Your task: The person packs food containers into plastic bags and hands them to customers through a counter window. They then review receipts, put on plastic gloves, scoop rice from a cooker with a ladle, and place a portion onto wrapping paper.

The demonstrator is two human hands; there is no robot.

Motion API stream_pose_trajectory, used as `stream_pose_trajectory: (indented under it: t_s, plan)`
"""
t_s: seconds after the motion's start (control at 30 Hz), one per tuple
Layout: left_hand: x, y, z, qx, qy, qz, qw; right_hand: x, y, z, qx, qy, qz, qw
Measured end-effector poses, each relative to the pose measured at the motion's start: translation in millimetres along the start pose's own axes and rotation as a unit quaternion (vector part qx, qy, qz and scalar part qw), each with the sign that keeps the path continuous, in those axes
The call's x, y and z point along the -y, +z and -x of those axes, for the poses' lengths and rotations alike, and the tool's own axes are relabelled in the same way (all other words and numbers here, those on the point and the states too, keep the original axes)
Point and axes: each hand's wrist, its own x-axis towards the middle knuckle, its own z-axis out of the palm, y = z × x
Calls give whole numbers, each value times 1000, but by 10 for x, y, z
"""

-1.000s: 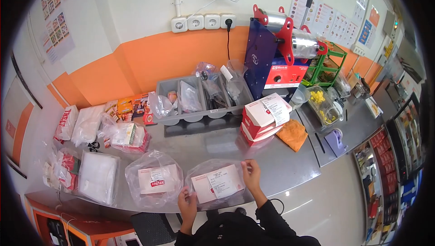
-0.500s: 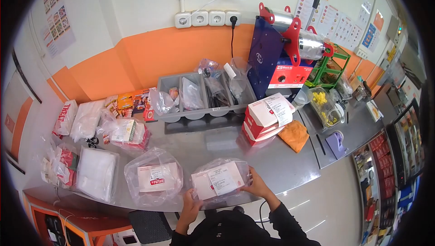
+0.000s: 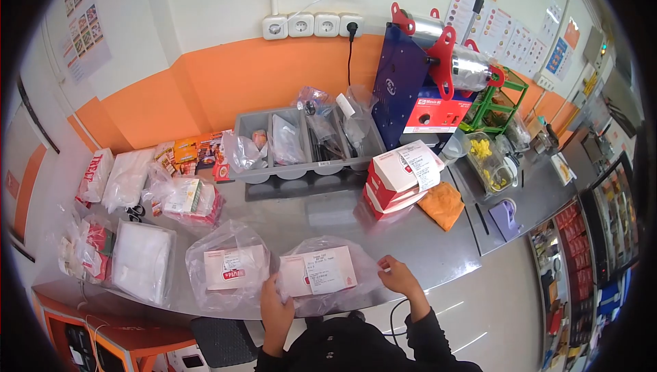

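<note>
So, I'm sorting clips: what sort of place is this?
Probably a takeaway food counter: a box with a printed slip, what looks like a sealing machine, and picture sheets on the wall.

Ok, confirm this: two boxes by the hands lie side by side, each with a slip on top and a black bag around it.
No: the bags are clear, not black, as the head view shows. The boxes do lie side by side, slips on top.
</note>
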Motion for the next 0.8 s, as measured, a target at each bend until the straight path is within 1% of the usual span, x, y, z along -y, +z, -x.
stream_pose_trajectory:
  t_s: [0.1, 0.2, 0.3, 0.33, 0.37, 0.4, 0.43, 0.5, 0.6, 0.7, 0.8]
  plan:
    - [-392, -255, -131, 26, 1, -47, 999, 342, -229, -125, 105, 175, -85, 975]
    - [-671, -369, -224, 46, -32, 19, 998, 419, -410, -237, 109, 102, 63, 987]
    - [-678, -286, -325, 72, 66, 51, 994, 892, -164, -138, -26, 48, 182, 982]
    - [-712, -265, -317, 52, 75, 32, 995, 687, -56, -176, 39, 70, 212, 974]
    - [-762, -227, -314, 30, 85, 15, 996, 312, 137, -277, 102, 92, 241, 961]
    - [-795, -206, -325, 7, 95, -2, 995, 202, 124, -336, 129, 88, 241, 958]
    - [-806, -220, -343, 10, 78, 16, 997, 149, 97, -383, 156, 84, 240, 955]
    - [-810, -288, -315, 18, 34, 49, 998, 97, -40, -436, 149, 29, 178, 972]
    - [-852, -319, -322, 14, 13, 80, 997, 483, -108, -299, -28, 42, 229, 972]
    - [-797, -334, -389, 7, -6, 86, 996, 421, -204, -414, -9, 60, 284, 957]
    - [-1016, -495, -446, -64, 30, 134, 988, 765, -383, -321, -170, 38, 232, 957]
